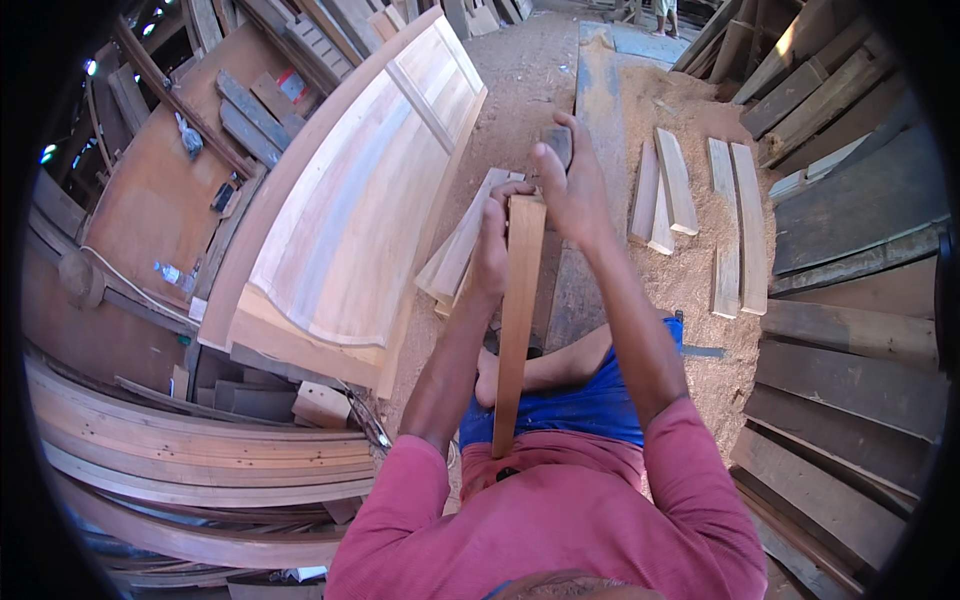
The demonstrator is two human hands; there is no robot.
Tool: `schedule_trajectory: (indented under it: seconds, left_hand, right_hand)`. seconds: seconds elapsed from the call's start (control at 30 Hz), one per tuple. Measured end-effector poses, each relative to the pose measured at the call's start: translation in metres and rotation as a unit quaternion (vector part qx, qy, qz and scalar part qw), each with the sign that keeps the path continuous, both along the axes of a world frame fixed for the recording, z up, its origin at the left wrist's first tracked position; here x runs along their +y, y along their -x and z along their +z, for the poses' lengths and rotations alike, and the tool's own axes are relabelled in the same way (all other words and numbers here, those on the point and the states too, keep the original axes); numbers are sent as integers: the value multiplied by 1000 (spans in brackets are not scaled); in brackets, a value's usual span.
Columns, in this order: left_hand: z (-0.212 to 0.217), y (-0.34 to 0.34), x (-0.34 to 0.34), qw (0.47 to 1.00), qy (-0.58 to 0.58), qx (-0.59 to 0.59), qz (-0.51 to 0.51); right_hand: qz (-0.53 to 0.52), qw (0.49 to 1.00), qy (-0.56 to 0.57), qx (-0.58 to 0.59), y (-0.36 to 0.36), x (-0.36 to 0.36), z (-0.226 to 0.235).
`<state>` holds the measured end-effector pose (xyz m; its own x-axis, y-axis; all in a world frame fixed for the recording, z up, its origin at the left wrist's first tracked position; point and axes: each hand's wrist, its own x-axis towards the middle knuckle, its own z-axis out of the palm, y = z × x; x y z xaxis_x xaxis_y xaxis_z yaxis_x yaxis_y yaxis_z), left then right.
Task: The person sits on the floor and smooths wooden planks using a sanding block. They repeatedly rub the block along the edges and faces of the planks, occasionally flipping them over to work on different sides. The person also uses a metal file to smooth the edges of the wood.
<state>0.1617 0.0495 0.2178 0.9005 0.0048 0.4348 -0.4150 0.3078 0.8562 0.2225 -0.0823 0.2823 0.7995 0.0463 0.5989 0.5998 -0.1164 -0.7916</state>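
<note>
A long narrow strip of pale wood (pixel 518 320) stands on end, its lower end against my red shirt and its top near my hands. My left hand (pixel 492 240) is closed around the strip just under its top end. My right hand (pixel 566 180) is above and beyond that end, gripping a small dark block-like tool (pixel 557 142) that is mostly hidden by my fingers. My bare foot and knee in blue shorts show under the strip.
A large pale panelled door (pixel 370 190) lies on a bench to the left. Curved wooden laminations (pixel 200 450) lie at lower left. Short planks (pixel 690 200) rest on sawdust at right. Dark boards (pixel 850 350) are stacked along the right side. A long plank (pixel 598 110) runs ahead.
</note>
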Motion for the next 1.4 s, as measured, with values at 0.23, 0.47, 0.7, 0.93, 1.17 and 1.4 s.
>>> schedule_trajectory:
  seconds: [0.23, 0.47, 0.7, 0.93, 1.17, 1.4]
  left_hand:
    - [16, 17, -4, 995, -76, -54, 36]
    - [30, 33, -1, 997, -69, 19, 38]
    - [61, 23, -3, 998, -52, -21, 25]
    - [94, 14, -37, 978, -58, -182, 78]
    - [35, 3, -51, 971, -155, -168, 72]
    - [38, -5, -62, 963, -195, -177, 63]
  right_hand:
    - [43, 992, -69, 92, 13, -34, -16]
    - [194, 934, -214, 210, 43, -37, -26]
    - [215, 936, -226, 164, 64, -39, 20]
    - [115, 984, -135, 0, 67, -54, 61]
    - [70, 990, -82, 89, 76, -89, 32]
    - [65, 996, -11, 59, 103, -109, 43]
